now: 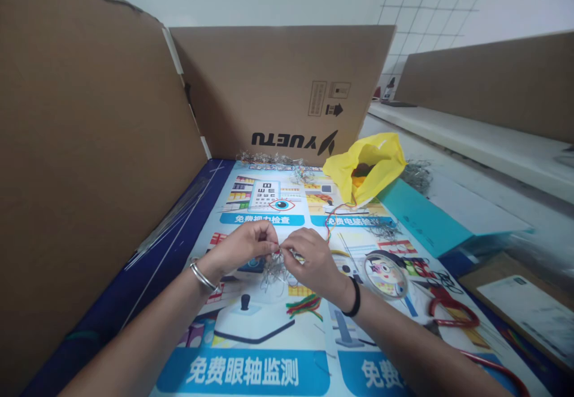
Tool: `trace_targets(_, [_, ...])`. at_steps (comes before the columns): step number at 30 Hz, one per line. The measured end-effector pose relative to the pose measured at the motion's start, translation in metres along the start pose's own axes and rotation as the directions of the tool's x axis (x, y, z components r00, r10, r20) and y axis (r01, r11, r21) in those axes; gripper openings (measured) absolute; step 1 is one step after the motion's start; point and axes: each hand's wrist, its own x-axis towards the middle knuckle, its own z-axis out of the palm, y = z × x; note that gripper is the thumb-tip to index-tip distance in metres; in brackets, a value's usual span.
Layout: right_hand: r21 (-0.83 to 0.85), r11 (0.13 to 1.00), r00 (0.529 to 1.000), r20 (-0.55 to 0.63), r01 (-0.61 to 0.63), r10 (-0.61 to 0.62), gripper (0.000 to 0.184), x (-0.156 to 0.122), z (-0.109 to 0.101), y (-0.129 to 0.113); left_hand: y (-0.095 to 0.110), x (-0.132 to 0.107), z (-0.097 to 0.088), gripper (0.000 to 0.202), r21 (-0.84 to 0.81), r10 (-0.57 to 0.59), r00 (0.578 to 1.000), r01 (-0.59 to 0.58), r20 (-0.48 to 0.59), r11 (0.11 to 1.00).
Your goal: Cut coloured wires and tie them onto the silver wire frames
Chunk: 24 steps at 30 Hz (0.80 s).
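Note:
My left hand (256, 244) and my right hand (310, 259) meet over the printed mat, fingertips pinched together almost touching. Between them is a tiny reddish bit, too small to name. A loose tangle of thin silvery wires (273, 274) shows just below the fingertips; whether it is held or lies on the mat I cannot tell. Short green, red and yellow cords (305, 306) lie in a bunch below my right hand. Beyond it, a long thin multicoloured cord (329, 220) runs down from an open yellow bag (381, 164) with dark and orange stuff inside.
More wire tangles lie along the back cardboard wall (278, 98) and near the bag. To the right are a clear round disc (385, 275), a red-handled tool (455, 319), a turquoise box (421, 214) and a packet with a white label (529, 313). Cardboard (89, 146) rises at left.

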Motion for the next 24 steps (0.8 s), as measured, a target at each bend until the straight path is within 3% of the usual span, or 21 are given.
trace_targets(8, [0.005, 1.000, 0.999, 0.011, 0.030, -0.030, 0.010, -0.003, 0.001, 0.001, 0.003, -0.001, 0.001, 0.022, -0.085, -0.049, 0.999, 0.049, 0.005, 0.995])
trace_targets(12, [0.182, 0.974, 0.990, 0.073, -0.131, 0.119, 0.012, 0.003, -0.006, -0.001, 0.001, -0.001, 0.000, 0.020, -0.087, -0.017, 1.000, 0.017, 0.007, 0.996])
trace_targets(17, [0.310, 0.859, 0.909, 0.223, -0.408, 0.352, 0.014, 0.008, -0.010, 0.001, -0.002, 0.000, 0.000, 0.015, -0.073, -0.005, 1.000, 0.007, 0.027, 0.997])
trace_targets(24, [0.372, 0.711, 0.795, 0.397, -0.596, 0.458, 0.013, 0.007, -0.006, 0.009, -0.001, 0.000, 0.000, 0.012, -0.023, -0.010, 0.999, 0.011, 0.040, 1.000])
